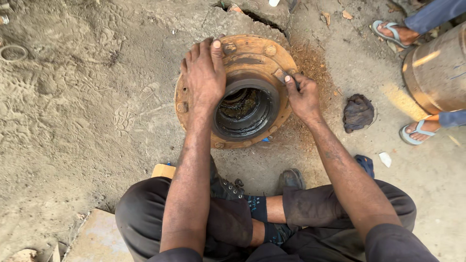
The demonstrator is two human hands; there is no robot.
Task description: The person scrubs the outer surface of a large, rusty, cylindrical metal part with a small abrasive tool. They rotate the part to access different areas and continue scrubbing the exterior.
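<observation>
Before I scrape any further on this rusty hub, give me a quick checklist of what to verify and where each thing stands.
1. Left hand steadying the rusty hub: ok, palm flat on the flange.
2. Right hand gripping the small flat scraper: ok, its tip rests on the hub's raised collar.
3. Hub seated flat on the ground: cannot tell, its underside is hidden.
4. Greasy bore free of fallen rust: cannot tell, too dark inside.
5. Rag within reach: ok, lying on the ground to the right.
6. Bystander's sandalled feet clear of the work: ok, apart from the hub.
</observation>
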